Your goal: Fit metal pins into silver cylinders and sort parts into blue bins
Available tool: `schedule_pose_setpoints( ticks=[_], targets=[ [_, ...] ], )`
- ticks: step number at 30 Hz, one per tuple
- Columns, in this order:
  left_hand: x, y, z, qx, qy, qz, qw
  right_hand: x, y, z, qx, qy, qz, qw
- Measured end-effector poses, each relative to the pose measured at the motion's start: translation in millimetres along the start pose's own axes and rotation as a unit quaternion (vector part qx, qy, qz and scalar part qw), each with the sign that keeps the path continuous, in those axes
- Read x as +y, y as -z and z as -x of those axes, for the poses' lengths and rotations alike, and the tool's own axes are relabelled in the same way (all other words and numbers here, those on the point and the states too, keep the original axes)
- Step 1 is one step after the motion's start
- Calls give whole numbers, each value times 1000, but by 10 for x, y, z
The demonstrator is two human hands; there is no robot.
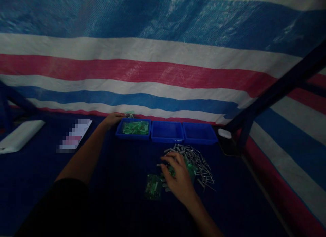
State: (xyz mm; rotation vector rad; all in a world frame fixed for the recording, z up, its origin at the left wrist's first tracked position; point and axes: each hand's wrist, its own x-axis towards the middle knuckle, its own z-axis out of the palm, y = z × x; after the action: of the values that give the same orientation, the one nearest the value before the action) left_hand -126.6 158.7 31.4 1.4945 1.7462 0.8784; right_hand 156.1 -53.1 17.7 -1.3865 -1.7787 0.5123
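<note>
My left hand [114, 119] reaches to the far left corner of the left blue tray [119, 134]. Its fingertips are closed at the edge of a small green plastic bag [130, 114], partly hidden behind the tray. Several green bags of small parts [136, 128] lie in that tray. My right hand [180, 179] is spread, fingers apart, above a loose pile of thin metal pins [201, 164] and short grey pieces, partly covering green bags [191, 169] there. Left of this hand, another filled green bag [153, 187] lies flat on the dark blue table.
A middle blue tray [167, 141] and a right blue tray [201, 141] continue the row. A small white case [224, 133] rests on a dark phone-like slab [230, 149]. At left are a long white object [21, 136] and a blurred-out sheet [76, 135]. Striped sheeting [152, 70] hangs behind.
</note>
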Motion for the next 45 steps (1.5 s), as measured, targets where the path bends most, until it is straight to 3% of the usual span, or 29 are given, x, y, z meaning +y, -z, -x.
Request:
schedule_pose_setpoints(
  ticks=[2,4,6,8,10,11,14,16,19,22,25,27,31,34,37,40,42,45],
  targets=[
    [-1,61,95,-10,18,5,1000,17,2,-8,2,-4,-6,1000],
    [19,164,240,77,-45,-33,995,28,12,-17,6,-8,-12,1000],
    [83,256,415,195,-109,-99,970,23,21,-17,8,-10,-15,1000],
    [190,276,585,220,-177,-168,944,2,19,-6,0,-9,-18,1000],
    [302,197,708,210,-222,-222,926,-24,7,9,-14,-1,-23,1000],
    [344,126,748,178,-249,-246,920,-34,1,15,-21,4,-26,999],
    [389,-135,813,2,-285,-315,905,-52,6,19,-37,6,-24,999],
    [379,-284,854,-63,-264,-347,897,-61,42,10,-43,3,-11,999],
    [377,-402,966,-28,-236,-379,894,-95,121,8,-90,30,13,995],
    [402,-441,1153,22,-234,-380,895,-146,150,51,-182,72,60,979],
    [392,-496,1400,96,-235,-326,910,-173,89,130,-252,99,108,957],
    [356,-556,1566,108,-241,-265,927,-180,26,176,-273,109,117,949],
    [297,-693,1791,-50,-216,-115,968,-195,-62,207,-243,109,83,960],
    [293,-789,1858,-141,-124,1,982,-186,-68,174,-142,96,0,985],
    [277,-897,1921,-255,-19,105,961,-144,-12,119,-35,123,-66,990],
    [240,-1000,2000,-345,57,219,911,-108,59,84,-10,176,-71,982],
    [233,-1012,2017,-340,60,280,896,-106,78,81,-18,187,-50,981],
    [295,-862,1919,-250,-8,267,931,-130,66,88,-13,148,-6,989]
  ],
)
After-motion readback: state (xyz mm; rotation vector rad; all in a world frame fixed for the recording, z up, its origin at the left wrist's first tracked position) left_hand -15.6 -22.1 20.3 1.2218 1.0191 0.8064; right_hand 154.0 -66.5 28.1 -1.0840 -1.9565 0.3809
